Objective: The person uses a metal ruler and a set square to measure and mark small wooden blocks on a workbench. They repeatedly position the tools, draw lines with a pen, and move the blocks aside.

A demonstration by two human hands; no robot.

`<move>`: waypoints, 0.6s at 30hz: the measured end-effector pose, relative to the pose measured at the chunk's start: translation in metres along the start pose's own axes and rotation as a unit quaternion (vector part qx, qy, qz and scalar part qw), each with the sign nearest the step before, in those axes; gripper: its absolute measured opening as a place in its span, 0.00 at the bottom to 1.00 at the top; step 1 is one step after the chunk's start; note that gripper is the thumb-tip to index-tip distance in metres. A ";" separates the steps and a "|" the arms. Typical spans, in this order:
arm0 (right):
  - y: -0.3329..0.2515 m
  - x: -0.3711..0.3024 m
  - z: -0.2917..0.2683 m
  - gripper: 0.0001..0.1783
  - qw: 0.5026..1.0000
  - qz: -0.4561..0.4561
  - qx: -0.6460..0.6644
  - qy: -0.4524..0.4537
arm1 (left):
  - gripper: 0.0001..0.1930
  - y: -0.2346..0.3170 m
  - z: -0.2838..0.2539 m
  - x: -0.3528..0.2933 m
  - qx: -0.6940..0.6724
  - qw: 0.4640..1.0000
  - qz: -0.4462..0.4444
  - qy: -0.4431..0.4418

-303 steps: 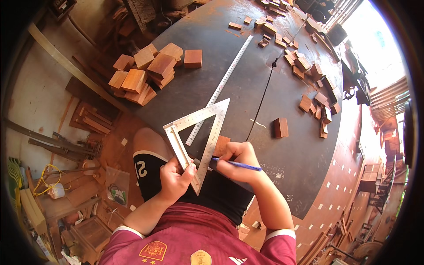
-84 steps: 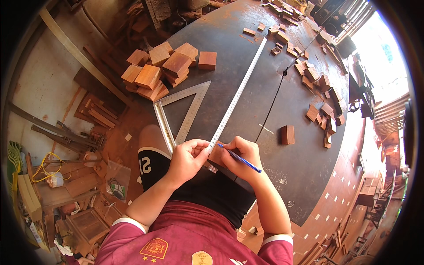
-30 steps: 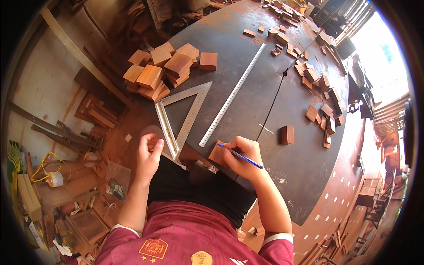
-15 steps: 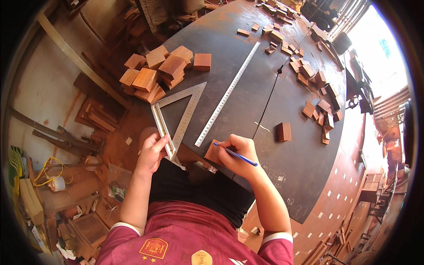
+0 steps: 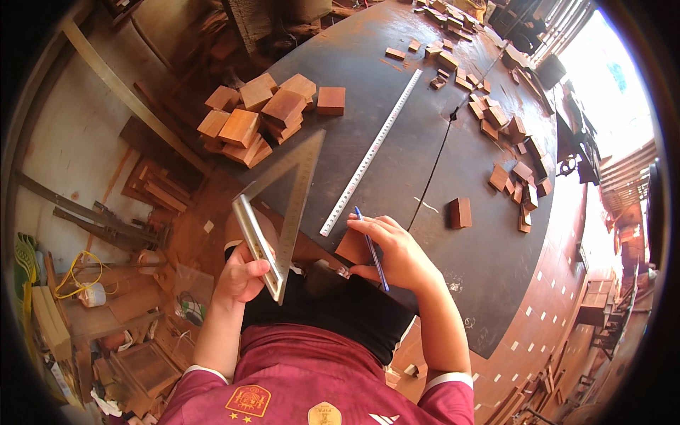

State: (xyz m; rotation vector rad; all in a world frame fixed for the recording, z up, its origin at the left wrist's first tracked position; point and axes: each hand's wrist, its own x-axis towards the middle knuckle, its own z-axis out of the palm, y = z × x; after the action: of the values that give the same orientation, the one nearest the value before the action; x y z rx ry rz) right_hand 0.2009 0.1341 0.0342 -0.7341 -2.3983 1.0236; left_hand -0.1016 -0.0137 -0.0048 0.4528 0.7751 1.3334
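Silvery triangular set square [image 5: 297, 212], tilted, left of a blue pen [image 5: 370, 246] aslant beside a reddish-brown wooden block [image 5: 352, 247].

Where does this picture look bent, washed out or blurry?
Head view: the table's right edge bows outward; head view, upper right: the opening is glaring white; head view, lower middle: the set square in the left hand is smeared, probably by motion, while the metal ruler looks crisper.
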 end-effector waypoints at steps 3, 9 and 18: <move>0.005 0.000 0.014 0.46 0.995 0.044 -0.048 0.081 | 0.19 -0.006 0.000 0.002 -0.006 1.000 -0.016 -0.003; 0.003 0.000 0.018 0.50 0.989 0.080 -0.001 0.127 | 0.30 -0.020 0.039 0.006 0.010 1.000 0.014 0.011; 0.004 -0.004 0.025 0.43 0.988 0.131 0.006 0.085 | 0.23 -0.031 0.049 0.005 0.115 0.992 0.037 0.025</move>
State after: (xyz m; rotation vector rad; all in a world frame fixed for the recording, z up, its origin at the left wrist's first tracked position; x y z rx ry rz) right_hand 0.1909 0.1209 0.0140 -1.1097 -2.1887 1.0278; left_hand -0.0443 -0.0089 0.0054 0.6380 0.9676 1.3343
